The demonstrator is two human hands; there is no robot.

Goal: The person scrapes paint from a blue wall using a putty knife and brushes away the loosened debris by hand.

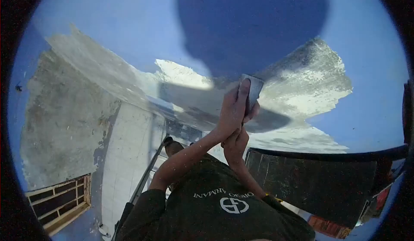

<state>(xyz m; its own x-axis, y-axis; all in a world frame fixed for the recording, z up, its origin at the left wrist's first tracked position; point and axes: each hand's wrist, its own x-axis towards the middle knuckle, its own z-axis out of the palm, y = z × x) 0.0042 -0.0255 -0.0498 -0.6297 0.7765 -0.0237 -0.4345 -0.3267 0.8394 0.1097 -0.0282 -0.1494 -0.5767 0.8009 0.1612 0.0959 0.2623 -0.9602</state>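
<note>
My left hand (233, 105) is closed on a grey sanding block (256, 86), its thumb laid along the flat face. The block is up against the wall, at the patched strip. Just below, my right hand (236, 144) is curled up against the heel and wrist of my left hand; what its fingers close on is hidden. Pale specks of dust dot my left forearm. Around the block, a band of white and grey filler (308, 83) spreads over the blue wall (116, 21), and a large rounded shadow falls across both.
A ladder (148, 174) stands at my left, below the patch. Lower left is a barred window (60, 200) in a bare grey wall section (64, 120). A dark panel (319, 178) hangs at lower right, close to my right arm.
</note>
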